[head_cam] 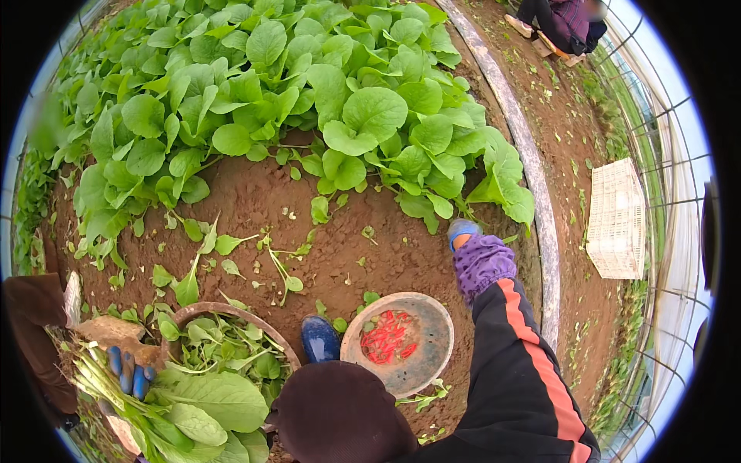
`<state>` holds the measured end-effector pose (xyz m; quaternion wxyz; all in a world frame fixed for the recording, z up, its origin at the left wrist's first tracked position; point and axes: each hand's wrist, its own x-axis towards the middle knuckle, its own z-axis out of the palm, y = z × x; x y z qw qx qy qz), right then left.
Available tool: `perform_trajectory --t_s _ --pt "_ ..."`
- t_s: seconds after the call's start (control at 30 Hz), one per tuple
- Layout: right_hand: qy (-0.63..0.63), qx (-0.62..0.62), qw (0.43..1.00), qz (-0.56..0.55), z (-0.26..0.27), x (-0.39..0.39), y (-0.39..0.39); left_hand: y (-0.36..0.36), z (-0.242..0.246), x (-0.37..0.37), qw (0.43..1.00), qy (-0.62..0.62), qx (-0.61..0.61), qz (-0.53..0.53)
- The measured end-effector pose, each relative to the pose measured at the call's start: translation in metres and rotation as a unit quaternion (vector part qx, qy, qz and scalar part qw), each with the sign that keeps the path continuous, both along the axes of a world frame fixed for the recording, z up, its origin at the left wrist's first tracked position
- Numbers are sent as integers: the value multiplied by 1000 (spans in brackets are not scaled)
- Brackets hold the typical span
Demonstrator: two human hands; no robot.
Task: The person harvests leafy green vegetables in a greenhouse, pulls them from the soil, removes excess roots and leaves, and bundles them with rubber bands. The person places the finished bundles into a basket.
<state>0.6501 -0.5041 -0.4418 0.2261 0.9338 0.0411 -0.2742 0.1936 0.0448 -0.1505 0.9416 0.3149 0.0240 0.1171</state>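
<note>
My left hand [128, 371], in a blue-coated glove, is closed around a bunch of leafy greens [197, 405] at the lower left. The pale stems and roots point left, and the broad leaves spread right beside a round basin. My right hand [463, 229], in a blue glove below a purple patterned sleeve cuff [483, 263], reaches to the base of a leafy green plant [501, 179] at the bed's near right edge. Its fingertips are hidden by leaves and stems, so its grip cannot be made out. Dense leafy greens [272, 87] fill the bed ahead.
A brown-rimmed basin [283, 341] holds loose greens. Another basin [437, 335] holds red strips. My blue boot [320, 338] stands between them. A pale hose-like strip [529, 150] borders the bed. A white plastic crate [616, 220] and a seated person [558, 23] are at right; another person's trouser leg [37, 324] is at left.
</note>
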Motion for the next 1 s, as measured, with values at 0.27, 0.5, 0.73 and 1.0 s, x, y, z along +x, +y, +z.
perform_trajectory --t_s 0.27,0.5,0.73,1.0 --pt "144 583 672 -433 80 -90 50 -30 28 -23 999 -10 11 45" --pt "484 792 349 -129 294 -183 269 -75 67 -10 990 75 69 94" --pt "612 713 342 14 424 -311 400 -59 41 -79 994 103 28 32" --pt "427 713 547 100 448 -349 444 -47 60 -138 985 111 104 80"
